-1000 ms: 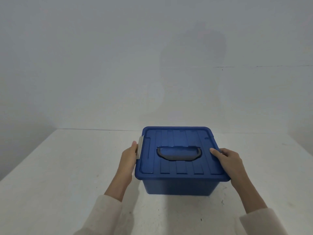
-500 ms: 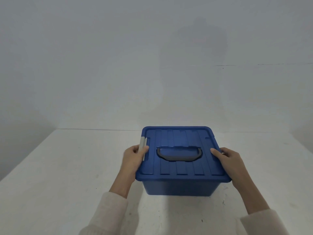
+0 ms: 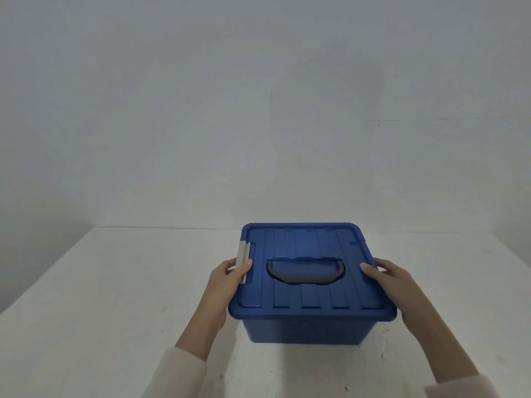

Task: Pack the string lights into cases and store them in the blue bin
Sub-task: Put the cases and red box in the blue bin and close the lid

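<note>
Blue bin [image 3: 310, 328], lid [image 3: 310, 242] on, sits on the table [image 3: 100, 297]. Your left hand [image 3: 227, 285] just brought its thumb over the grey latch [image 3: 243, 255], grip pinching it down; right hand [image 3: 393, 285] grips the lid edge. Reads as final latching; lights not visible.

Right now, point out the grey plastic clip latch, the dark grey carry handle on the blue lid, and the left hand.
grey plastic clip latch [image 3: 244, 251]: head view, its upper part above the thumb.
dark grey carry handle [image 3: 306, 280]: head view, middle of its bar.
left hand [image 3: 222, 285]: head view, back of the hand.
</note>
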The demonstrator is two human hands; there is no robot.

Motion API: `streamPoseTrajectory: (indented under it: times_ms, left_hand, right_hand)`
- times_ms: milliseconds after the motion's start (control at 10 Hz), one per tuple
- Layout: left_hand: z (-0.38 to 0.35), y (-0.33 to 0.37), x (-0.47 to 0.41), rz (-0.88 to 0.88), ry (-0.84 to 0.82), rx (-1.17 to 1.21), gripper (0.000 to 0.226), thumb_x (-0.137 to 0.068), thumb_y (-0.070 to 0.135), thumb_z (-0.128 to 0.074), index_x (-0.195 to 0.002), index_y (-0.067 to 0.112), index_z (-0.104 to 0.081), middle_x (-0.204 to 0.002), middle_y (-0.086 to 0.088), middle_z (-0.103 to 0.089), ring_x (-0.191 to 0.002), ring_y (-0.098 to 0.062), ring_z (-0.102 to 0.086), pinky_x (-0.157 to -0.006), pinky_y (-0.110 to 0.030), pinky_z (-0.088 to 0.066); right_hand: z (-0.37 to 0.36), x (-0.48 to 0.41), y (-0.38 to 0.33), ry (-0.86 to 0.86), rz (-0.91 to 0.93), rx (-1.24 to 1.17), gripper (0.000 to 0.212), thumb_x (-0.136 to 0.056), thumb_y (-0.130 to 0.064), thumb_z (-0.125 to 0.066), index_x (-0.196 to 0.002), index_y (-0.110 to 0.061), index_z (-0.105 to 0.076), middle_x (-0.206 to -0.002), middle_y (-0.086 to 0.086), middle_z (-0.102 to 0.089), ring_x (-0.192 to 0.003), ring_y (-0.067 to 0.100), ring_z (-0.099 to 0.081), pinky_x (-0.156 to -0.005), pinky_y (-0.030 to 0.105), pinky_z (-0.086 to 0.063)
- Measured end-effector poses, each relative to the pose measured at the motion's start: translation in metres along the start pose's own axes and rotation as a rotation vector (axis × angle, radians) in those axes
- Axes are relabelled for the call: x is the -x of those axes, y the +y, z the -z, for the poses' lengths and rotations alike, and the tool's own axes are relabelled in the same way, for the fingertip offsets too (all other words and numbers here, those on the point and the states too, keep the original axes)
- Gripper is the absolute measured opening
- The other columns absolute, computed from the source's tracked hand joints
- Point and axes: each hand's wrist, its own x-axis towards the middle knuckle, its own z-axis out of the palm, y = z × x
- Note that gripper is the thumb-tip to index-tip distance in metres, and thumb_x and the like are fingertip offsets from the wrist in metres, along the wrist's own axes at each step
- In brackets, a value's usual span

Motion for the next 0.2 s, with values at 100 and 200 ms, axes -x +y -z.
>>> streamPoseTrajectory:
  times_ms: [100, 200]
  left_hand:
    - [0.012, -0.029, 0.021, -0.042, 0.039, -0.13, 0.049, -0.089, 0.025, -0.06, -0.135, 0.021, -0.043, -0.118, -0.004, -0.059, -0.094, -0.013, -0.061, -0.076, -0.029, -0.05]
    - [0.047, -0.034, 0.054, -0.179, 0.014, -0.18, 0.06, -0.094, 0.027, -0.05, -0.145, 0.012, -0.023, -0.143, -0.002, -0.041, -0.104, -0.001, -0.057, -0.087, -0.025, -0.044]
  right_hand:
    - [0.008, 0.025, 0.006, -0.029, 0.065, 0.072, 0.051, -0.089, -0.026, -0.061, -0.136, -0.023, -0.042, -0.109, 0.007, -0.06, -0.09, 0.02, -0.058, -0.064, 0.024, -0.043]
    - [0.013, 0.074, 0.004, 0.173, 0.28, 0.111, 0.045, -0.075, -0.007, -0.073, -0.115, -0.024, -0.061, -0.101, 0.002, -0.064, -0.083, 0.012, -0.063, -0.064, 0.019, -0.046]
